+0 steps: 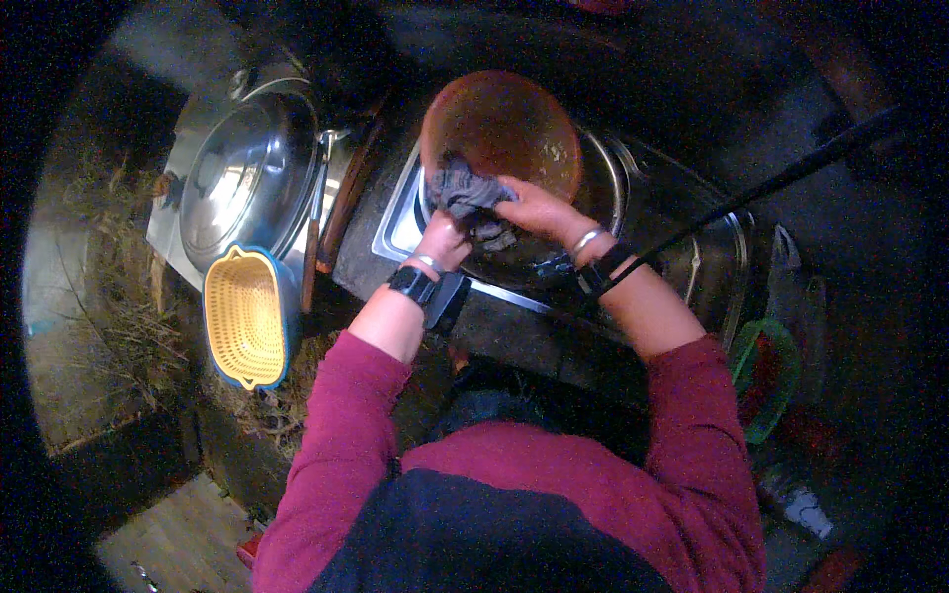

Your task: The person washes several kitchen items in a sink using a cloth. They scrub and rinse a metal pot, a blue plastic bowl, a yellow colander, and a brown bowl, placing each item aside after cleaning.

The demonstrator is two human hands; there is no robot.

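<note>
A crumpled grey striped cloth (463,187) is bunched between my hands, over the near side of a round orange-brown basin (497,118). My right hand (537,211) grips the cloth from the right, thumb and fingers closed on it. On the near left, my left hand (445,241) is curled against the cloth's lower part, its fingers partly hidden. Below the cloth is a dark, round metal-rimmed pan (621,200), largely covered by the basin and my hands. Light spots show on the basin's inner right wall.
To the left, a large shiny metal lid or basin (237,185) leans behind a yellow colander (248,319) with a blue outer bowl. A steel tray edge (393,233) shows beside the pan. A black cable (771,185) runs to my right wrist. A green basket (778,385) is at right.
</note>
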